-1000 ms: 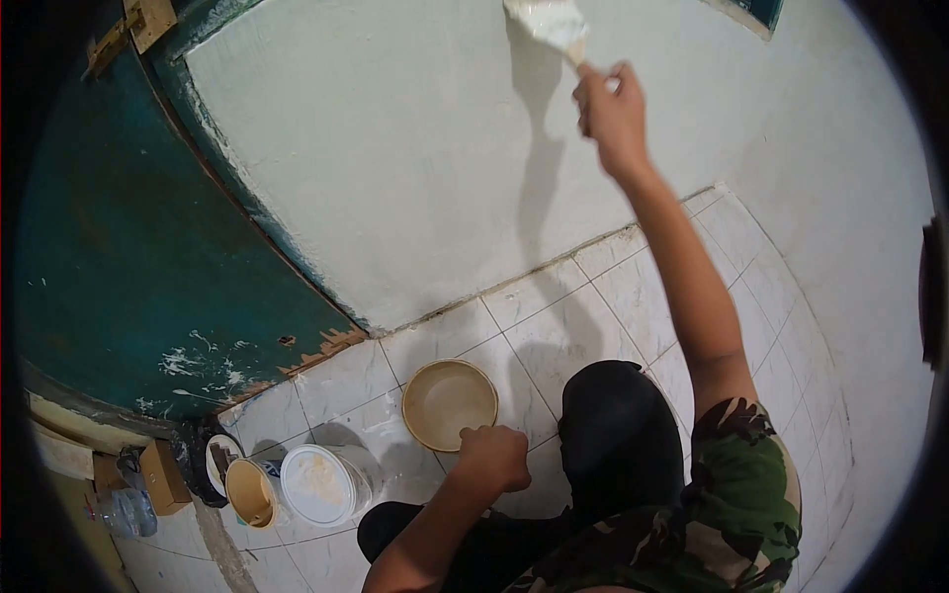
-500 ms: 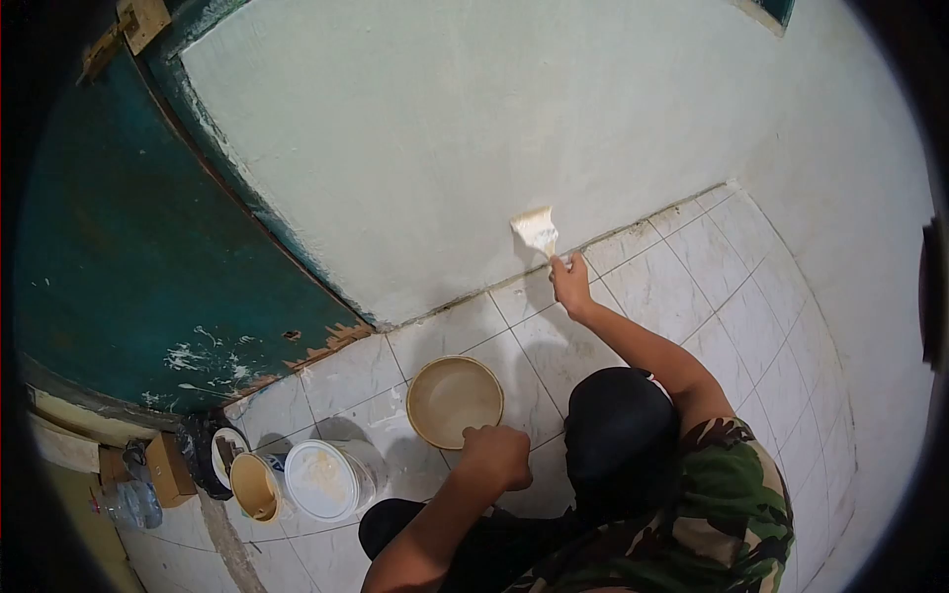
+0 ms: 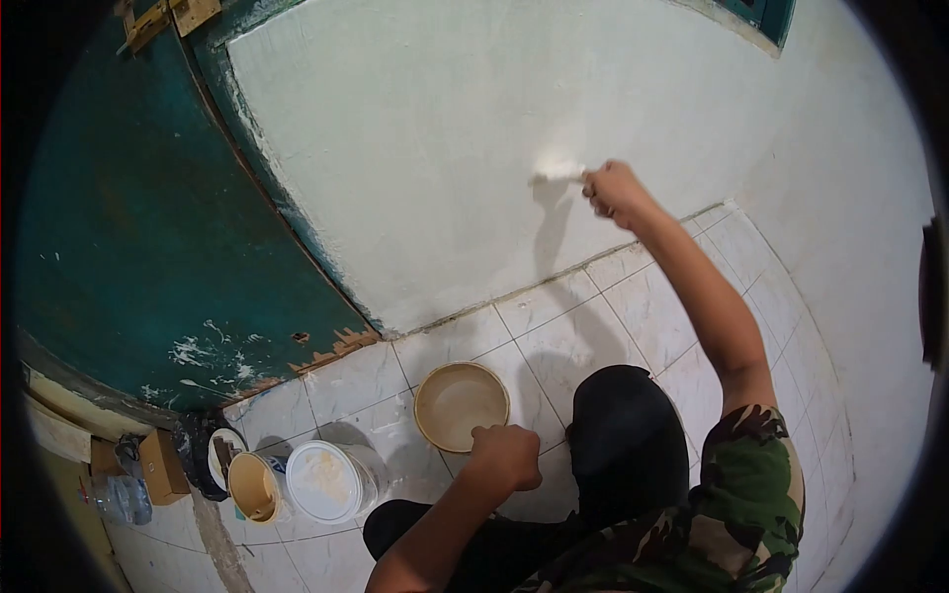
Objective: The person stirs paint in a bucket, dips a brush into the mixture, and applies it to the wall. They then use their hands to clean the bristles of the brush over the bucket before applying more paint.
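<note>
My right hand (image 3: 615, 191) is closed around the handle of a paintbrush (image 3: 560, 173), arm stretched out to the wall. The white bristles meet the pale wall (image 3: 415, 148) above the floor line, and the brush is slightly blurred. My left hand (image 3: 506, 457) is closed at the near rim of a round, tan bucket (image 3: 462, 368), its thumb side over the edge. Pale paint coats the inside of this bucket, which stands on the tiles between my knees and the wall.
Left of me stand a white lidded paint bucket (image 3: 324, 479), a smaller tan container (image 3: 255, 487), a black plastic bag (image 3: 193, 450), a cardboard box (image 3: 161, 466) and a plastic bottle (image 3: 124, 499). A green door (image 3: 129, 227), splashed with white, borders the wall. White tiles (image 3: 445, 331) cover the floor.
My right hand has moved the brush higher up the wall, and the brush has turned from upright to nearly level. My left hand stays at the bucket's rim. The view has shifted slightly.
</note>
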`<control>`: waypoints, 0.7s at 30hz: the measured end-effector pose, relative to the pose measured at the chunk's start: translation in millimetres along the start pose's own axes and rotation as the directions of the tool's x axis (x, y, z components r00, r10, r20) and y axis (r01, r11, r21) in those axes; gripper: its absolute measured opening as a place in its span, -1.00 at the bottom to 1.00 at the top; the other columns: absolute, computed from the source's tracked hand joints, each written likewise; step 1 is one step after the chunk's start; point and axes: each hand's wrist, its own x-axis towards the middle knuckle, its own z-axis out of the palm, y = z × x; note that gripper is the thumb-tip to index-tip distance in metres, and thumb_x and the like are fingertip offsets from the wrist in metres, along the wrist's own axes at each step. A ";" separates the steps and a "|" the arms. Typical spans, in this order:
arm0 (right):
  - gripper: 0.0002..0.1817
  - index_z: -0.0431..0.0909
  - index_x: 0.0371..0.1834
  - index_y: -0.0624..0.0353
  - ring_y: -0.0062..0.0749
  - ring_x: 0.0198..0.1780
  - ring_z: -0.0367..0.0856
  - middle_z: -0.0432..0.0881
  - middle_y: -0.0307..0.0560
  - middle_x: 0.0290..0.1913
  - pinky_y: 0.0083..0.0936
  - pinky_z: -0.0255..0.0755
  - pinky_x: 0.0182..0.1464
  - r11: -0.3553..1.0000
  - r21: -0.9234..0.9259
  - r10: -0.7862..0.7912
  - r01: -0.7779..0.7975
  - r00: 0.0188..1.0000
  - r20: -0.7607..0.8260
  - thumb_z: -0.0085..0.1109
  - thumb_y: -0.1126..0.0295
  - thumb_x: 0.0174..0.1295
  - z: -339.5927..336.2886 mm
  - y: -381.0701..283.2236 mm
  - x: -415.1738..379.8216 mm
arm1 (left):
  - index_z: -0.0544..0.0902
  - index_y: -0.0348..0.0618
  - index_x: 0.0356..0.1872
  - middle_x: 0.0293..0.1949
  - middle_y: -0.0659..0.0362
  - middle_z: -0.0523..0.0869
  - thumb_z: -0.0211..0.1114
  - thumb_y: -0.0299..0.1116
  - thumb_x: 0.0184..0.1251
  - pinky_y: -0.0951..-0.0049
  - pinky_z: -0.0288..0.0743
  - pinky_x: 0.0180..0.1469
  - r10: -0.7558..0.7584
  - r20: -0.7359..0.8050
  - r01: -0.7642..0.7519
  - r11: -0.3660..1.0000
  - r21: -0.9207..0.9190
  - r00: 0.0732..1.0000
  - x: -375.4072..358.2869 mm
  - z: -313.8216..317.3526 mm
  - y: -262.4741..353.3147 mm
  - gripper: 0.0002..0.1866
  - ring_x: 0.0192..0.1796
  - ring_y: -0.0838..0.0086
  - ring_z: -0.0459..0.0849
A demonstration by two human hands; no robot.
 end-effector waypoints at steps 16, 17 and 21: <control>-0.68 0.21 -0.27 0.07 -0.66 -0.63 0.27 0.46 -0.22 -0.55 -0.59 0.13 -0.65 0.812 0.252 -0.510 0.526 0.850 -0.131 0.20 0.25 0.37 6.8 -68.9 -12.8 | 0.75 -0.19 -0.37 -0.29 -0.09 0.75 0.24 -0.31 0.01 0.09 0.58 -0.03 -0.018 -0.027 0.018 1.000 0.009 0.999 5.9 6.1 3.0 -0.78 -0.13 0.03 0.75; -0.68 0.20 -0.26 0.05 -0.67 -0.65 0.25 0.45 -0.23 -0.56 -0.60 0.10 -0.68 0.824 0.238 -0.501 0.514 0.857 -0.118 0.20 0.24 0.38 9.5 -37.7 -0.7 | 0.75 -0.19 -0.37 -0.29 -0.09 0.75 0.24 -0.31 0.01 0.08 0.58 -0.03 -0.013 -0.031 0.014 1.000 0.013 0.999 7.0 7.7 2.8 -0.78 -0.13 0.03 0.75; -0.71 0.17 -0.24 0.01 -0.71 -0.70 0.21 0.41 -0.27 -0.60 -0.63 0.03 -0.73 0.877 0.311 -0.352 0.365 0.931 -0.101 0.13 0.24 0.44 26.4 90.0 13.7 | 0.75 -0.19 -0.37 -0.30 -0.09 0.75 0.23 -0.30 0.04 0.07 0.58 -0.04 -0.020 -0.026 0.021 1.000 0.012 0.999 12.3 8.3 1.9 -0.77 -0.14 0.02 0.75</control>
